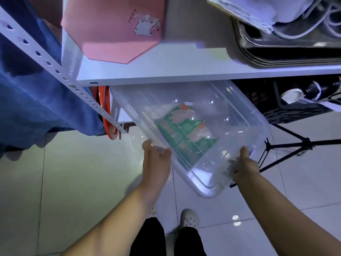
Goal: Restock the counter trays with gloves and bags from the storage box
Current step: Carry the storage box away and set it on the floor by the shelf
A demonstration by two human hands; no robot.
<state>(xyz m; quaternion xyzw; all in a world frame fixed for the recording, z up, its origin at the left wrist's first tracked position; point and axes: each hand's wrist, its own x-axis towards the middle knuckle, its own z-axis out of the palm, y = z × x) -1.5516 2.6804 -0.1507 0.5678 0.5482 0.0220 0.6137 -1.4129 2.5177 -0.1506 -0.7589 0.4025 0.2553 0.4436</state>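
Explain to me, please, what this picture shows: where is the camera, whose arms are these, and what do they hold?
There is no machine here. The camera sits on a person's head and looks down, so the arms are that person's. The left hand and the right hand grip the rim of a clear storage box, partly under a white shelf. Inside lies a green packet. On the shelf rests a pink box with a cat drawing. Below is the tiled floor.
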